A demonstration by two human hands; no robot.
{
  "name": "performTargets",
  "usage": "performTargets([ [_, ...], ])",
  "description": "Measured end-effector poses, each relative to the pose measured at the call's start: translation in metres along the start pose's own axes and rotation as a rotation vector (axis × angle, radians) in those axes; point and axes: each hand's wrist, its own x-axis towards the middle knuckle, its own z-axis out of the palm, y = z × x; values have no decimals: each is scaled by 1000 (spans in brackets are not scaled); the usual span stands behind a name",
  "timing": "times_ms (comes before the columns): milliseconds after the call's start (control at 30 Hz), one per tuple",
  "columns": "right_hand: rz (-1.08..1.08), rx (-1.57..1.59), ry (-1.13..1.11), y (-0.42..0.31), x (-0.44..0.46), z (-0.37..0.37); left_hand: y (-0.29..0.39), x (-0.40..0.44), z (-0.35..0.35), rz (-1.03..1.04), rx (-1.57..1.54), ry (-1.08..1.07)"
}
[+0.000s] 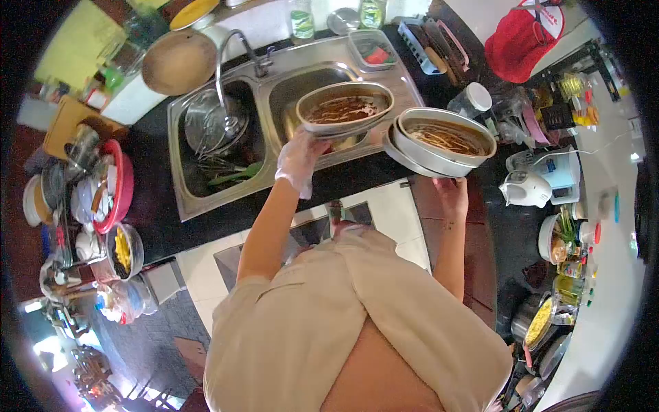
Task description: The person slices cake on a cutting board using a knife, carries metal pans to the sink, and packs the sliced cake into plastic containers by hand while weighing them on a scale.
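My left hand (301, 159), in a clear plastic glove, grips an oval metal pan (347, 108) from below. Dark brown residue coats the inside of this pan, which hangs over the right basin of the sink (384, 137). My right hand (449, 196) is closed under the near side of a second oval pan (446, 139), streaked with brown and cream residue. Beneath that one, another oval pan (403, 158) is stacked and juts out to the left. The fingers of my right hand are partly hidden under the pans.
The left basin holds a metal pot (209, 123) and a whisk (223, 165) below the faucet (261, 63). A plastic container (374, 51) sits on the sink's back corner. On the right counter stand a lidded jar (473, 101) and a white kettle (527, 187). A red basin (123, 185) is at left.
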Motion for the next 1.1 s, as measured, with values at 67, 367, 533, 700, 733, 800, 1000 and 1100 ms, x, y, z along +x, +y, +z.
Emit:
performTargets([
  [67, -12, -84, -41, -4, 22, -2, 3, 33, 22, 344, 588, -204],
  [367, 46, -282, -150, 0, 95, 18, -37, 131, 63, -303, -530, -94],
  [533, 92, -370, -152, -4, 118, 29, -44, 145, 68, -345, -550, -95],
  [700, 126, -443, -238, -13, 132, 32, -48, 153, 67, -339, -546, -118],
  [733, 140, -466, -240, -15, 134, 32, -53, 154, 64, -344, -551, -114],
  [800, 157, -492, -244, -17, 141, 33, -54, 156, 61, 72, 6, -279],
  [1000, 244, -548, -334, -24, 152, 38, -41, 154, 61, -217, -435, -259],
  [1100, 213, -580, -266, -23, 156, 45, -62, 158, 44, -84, 27, -366],
])
